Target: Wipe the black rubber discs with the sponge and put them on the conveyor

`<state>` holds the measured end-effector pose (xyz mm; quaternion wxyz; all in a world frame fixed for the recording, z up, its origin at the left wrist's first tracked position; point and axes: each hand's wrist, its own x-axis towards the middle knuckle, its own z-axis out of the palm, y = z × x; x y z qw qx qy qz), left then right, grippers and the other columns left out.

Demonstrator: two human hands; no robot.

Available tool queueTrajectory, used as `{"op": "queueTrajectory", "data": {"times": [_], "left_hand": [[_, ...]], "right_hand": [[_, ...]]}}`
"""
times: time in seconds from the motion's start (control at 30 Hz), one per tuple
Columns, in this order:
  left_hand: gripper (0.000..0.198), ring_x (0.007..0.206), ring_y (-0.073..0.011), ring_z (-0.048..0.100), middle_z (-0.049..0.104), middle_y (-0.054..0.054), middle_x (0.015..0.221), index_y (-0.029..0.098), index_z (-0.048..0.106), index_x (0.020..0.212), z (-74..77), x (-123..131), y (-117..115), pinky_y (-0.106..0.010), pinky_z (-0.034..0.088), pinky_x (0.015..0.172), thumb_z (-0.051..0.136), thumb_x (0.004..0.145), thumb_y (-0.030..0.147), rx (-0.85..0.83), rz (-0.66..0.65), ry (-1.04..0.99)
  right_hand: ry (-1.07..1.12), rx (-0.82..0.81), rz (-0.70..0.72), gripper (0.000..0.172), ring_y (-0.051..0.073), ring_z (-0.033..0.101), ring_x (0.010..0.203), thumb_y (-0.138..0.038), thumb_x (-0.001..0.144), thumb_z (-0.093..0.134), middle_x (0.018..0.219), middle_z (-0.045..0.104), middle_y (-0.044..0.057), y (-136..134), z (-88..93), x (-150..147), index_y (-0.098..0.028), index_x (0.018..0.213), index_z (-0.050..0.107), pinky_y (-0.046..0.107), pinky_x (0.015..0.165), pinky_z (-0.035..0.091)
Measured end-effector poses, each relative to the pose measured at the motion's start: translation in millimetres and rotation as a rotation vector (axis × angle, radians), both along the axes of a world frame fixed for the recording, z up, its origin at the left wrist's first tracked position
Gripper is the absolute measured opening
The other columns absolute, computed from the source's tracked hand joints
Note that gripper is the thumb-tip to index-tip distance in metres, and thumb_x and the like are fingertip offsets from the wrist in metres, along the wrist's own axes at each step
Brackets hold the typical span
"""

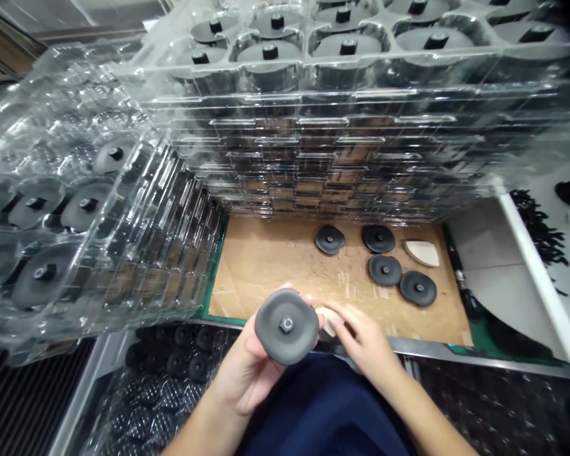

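My left hand (249, 373) grips a dark grey rounded disc (285, 345) with a short stub in its middle, its stub side facing up toward me. Pinched in my right hand (361, 339) is a small cream-coloured pad (330, 318), held at the disc's right edge; whether the two touch, I cannot tell. Beyond my hands, several similar black discs, one of them a disc near the middle (330, 240), lie on a cardboard sheet (261, 259). A pale wedge-shaped piece (422, 253) rests near its right side.
A tall stack of clear plastic trays (313, 126) holding discs rises behind the cardboard. Another tray stack (137, 234) stands at the left. Below the table's metal edge (427, 348) sit more trays with dark parts (175, 364). A white panel (536, 266) borders the right.
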<state>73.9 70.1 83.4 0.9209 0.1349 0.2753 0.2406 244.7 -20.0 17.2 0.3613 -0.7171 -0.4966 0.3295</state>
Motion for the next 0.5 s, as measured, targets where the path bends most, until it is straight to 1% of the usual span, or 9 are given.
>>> {"op": "queueTrajectory", "data": {"times": [0.07,0.13,0.2,0.23,0.27,0.3,0.37,0.43,0.5], "left_hand": [[0.056,0.101,-0.0221,0.064,0.068,-0.003,0.11,0.027,0.068,0.107,-0.8,3,-1,-0.03,0.049,0.091,0.084,0.055,0.04,0.005,0.021,-0.004],[0.055,0.1,-0.0228,0.065,0.069,-0.003,0.109,0.026,0.068,0.107,1.0,7,-1,-0.03,0.049,0.09,0.084,0.056,0.038,0.017,0.001,-0.004],[0.054,0.097,-0.0229,0.066,0.069,-0.003,0.109,0.026,0.067,0.108,4.1,11,-1,-0.031,0.049,0.09,0.083,0.057,0.035,0.041,-0.03,-0.018],[0.053,0.096,-0.0227,0.066,0.069,-0.004,0.108,0.025,0.067,0.108,5.5,13,-1,-0.032,0.049,0.09,0.083,0.058,0.035,0.055,-0.046,-0.021],[0.051,0.095,-0.0223,0.066,0.07,-0.004,0.106,0.024,0.068,0.106,6.4,14,-2,-0.032,0.049,0.091,0.083,0.059,0.036,0.072,-0.062,-0.021],[0.05,0.096,-0.0221,0.066,0.07,-0.004,0.104,0.023,0.069,0.103,6.8,15,-3,-0.032,0.048,0.092,0.082,0.058,0.039,0.092,-0.078,-0.022],[0.048,0.097,-0.0221,0.064,0.07,-0.003,0.097,0.02,0.071,0.098,6.4,16,-5,-0.031,0.046,0.093,0.08,0.059,0.046,0.128,-0.116,-0.018],[0.049,0.096,-0.0212,0.064,0.071,-0.003,0.09,0.019,0.071,0.099,4.9,16,-7,-0.029,0.047,0.091,0.078,0.06,0.048,0.15,-0.136,0.008],[0.055,0.09,-0.0197,0.065,0.071,-0.004,0.091,0.018,0.069,0.105,3.3,14,-8,-0.027,0.049,0.085,0.079,0.059,0.046,0.145,-0.155,0.047]], "right_hand": [[-0.008,-0.031,-0.001,0.03,0.021,0.068,0.081,-0.029,0.088,0.05,0.09,0.073,0.007,-6,-5.8,-2,-0.017,0.111,0.065,0.034,0.073,0.055],[-0.016,-0.044,-0.053,0.032,0.019,0.067,0.072,-0.029,0.089,0.048,0.087,0.072,0.007,-3,6.9,0,-0.015,0.115,0.061,0.031,0.065,0.054],[-0.041,0.044,-0.138,0.03,0.018,0.066,0.074,-0.028,0.091,0.047,0.093,0.071,0.007,6,36.1,4,-0.015,0.116,0.058,0.028,0.063,0.052],[-0.066,0.14,-0.169,0.027,0.017,0.066,0.08,-0.026,0.091,0.049,0.1,0.07,0.006,12,54.0,6,-0.018,0.115,0.057,0.026,0.066,0.051],[-0.106,0.265,-0.15,0.024,0.016,0.065,0.087,-0.023,0.091,0.05,0.105,0.069,0.005,17,71.8,6,-0.02,0.114,0.058,0.026,0.071,0.05],[-0.154,0.393,-0.074,0.023,0.015,0.064,0.088,-0.02,0.091,0.051,0.104,0.069,0.003,22,88.1,6,-0.022,0.113,0.059,0.026,0.074,0.048],[-0.222,0.564,0.171,0.023,0.014,0.062,0.077,-0.016,0.093,0.047,0.092,0.07,0.002,31,111.1,4,-0.022,0.11,0.062,0.027,0.069,0.044],[-0.254,0.548,0.357,0.026,0.014,0.057,0.066,-0.013,0.093,0.043,0.08,0.069,0.001,35,120.1,2,-0.019,0.106,0.065,0.028,0.063,0.039],[-0.306,0.403,0.37,0.028,0.014,0.053,0.064,-0.01,0.092,0.042,0.076,0.067,0.001,36,120.2,0,-0.019,0.101,0.067,0.029,0.061,0.035]]}}
